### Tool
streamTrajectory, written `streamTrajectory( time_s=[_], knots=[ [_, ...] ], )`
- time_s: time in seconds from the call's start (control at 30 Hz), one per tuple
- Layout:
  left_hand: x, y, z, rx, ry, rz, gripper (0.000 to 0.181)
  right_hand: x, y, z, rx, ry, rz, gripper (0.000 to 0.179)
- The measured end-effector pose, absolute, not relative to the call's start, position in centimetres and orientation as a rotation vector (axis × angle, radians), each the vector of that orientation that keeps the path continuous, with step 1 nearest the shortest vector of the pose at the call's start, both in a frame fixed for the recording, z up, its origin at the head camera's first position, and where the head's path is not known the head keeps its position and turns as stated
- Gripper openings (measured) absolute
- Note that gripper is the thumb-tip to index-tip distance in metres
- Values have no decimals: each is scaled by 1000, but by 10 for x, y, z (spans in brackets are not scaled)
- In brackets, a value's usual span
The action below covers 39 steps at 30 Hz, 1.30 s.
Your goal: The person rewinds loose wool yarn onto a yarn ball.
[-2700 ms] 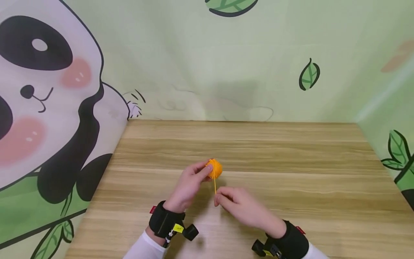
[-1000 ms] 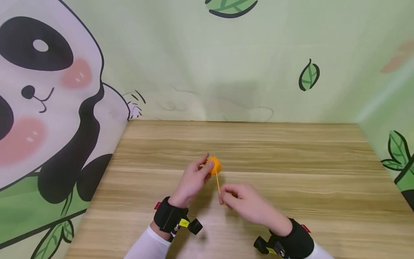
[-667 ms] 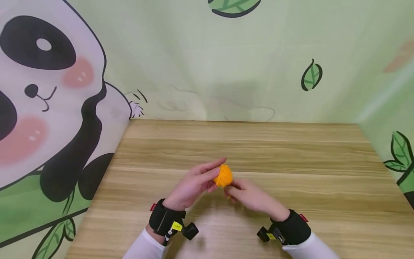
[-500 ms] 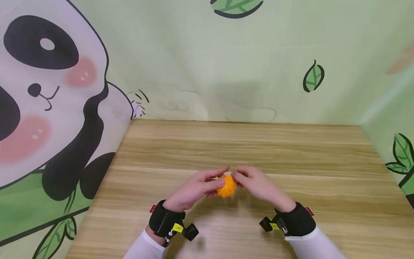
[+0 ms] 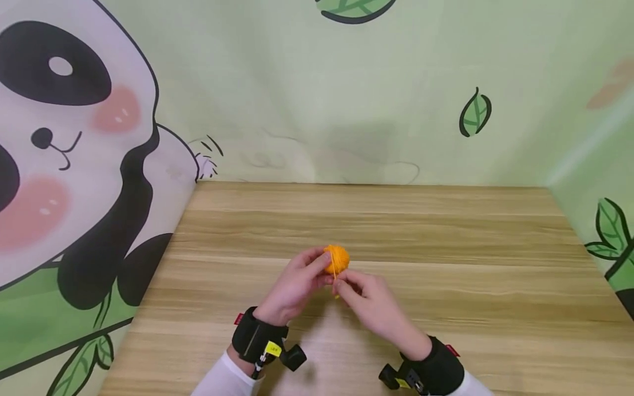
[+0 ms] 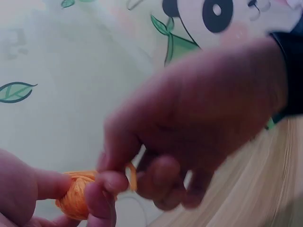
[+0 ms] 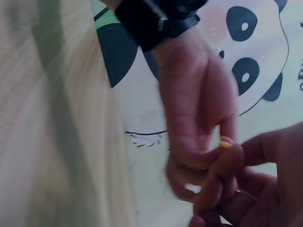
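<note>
A small ball of orange yarn (image 5: 339,258) is held up over the wooden table, pinched at its left side by the thumb and fingers of my left hand (image 5: 292,286). A strand (image 5: 334,270) runs down the ball's near face to my right hand (image 5: 373,305), whose thumb and forefinger pinch it just below the ball. A short loose bit of yarn (image 6: 132,177) pokes out past the right hand's fingers in the left wrist view. There, the fingers partly cover the yarn ball (image 6: 75,198). In the right wrist view the hands hide the ball, and only a bit of yarn (image 7: 226,145) shows.
Both wrists wear black bands (image 5: 260,335) with small cameras (image 5: 293,357) attached. The wood-grain table (image 5: 446,236) lies below the hands. Behind it hangs a pale green backdrop (image 5: 277,82) with leaves, and a large printed panda (image 5: 74,137) covers the left side.
Half a second ago my right hand was at the ball's far right side; it has come round to the near side. The ball has moved slightly back and left, and the strand shows again.
</note>
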<state>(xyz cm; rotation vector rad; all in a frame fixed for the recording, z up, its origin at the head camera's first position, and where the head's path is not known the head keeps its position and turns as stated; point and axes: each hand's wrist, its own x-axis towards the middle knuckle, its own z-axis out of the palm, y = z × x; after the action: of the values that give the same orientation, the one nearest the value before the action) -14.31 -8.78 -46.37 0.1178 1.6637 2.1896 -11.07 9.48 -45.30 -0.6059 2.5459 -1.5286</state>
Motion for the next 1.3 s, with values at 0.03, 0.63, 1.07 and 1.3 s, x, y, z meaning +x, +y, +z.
streamTrajectory(
  time_s=[0.03, 0.63, 1.07, 1.3],
  knots=[
    [-143, -88, -463, 114, 1615, 2219, 38, -110, 94, -456, -593, 2535, -1557, 20],
    [-132, -94, -455, 365, 1940, 1760, 47, -147, 123, -448, -548, 2580, -1432, 19],
    [-148, -88, -466, 311, 2021, 1932, 31, -127, 111, -453, -835, 2694, -1458, 30],
    [-197, -63, -469, 248, 1908, 1940, 42, -175, 124, -472, -609, 2644, -1466, 55]
  ],
)
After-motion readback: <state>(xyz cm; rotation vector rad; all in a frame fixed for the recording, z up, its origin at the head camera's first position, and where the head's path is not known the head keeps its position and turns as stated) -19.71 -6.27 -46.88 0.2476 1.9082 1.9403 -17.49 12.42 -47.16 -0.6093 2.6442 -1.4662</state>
